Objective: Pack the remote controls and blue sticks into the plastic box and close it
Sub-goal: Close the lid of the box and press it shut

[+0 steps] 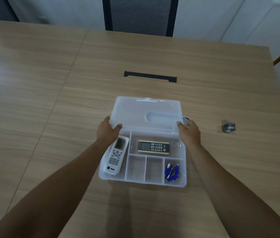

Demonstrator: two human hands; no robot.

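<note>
Both hands, left (108,130) and right (188,130), clamped on translucent hinged lid (146,112): swing down evenly over clear plastic box (184,183), press corners shut.

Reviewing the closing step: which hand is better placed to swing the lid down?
Probably the left hand: its thumb and fingers pinch the lid's near-left corner. The right hand touches the right corner only with its thumb visible. Both could share it.

Open clear box (183,183) — two remotes (116,156) (153,146), blue sticks (171,171) inside.
</note>
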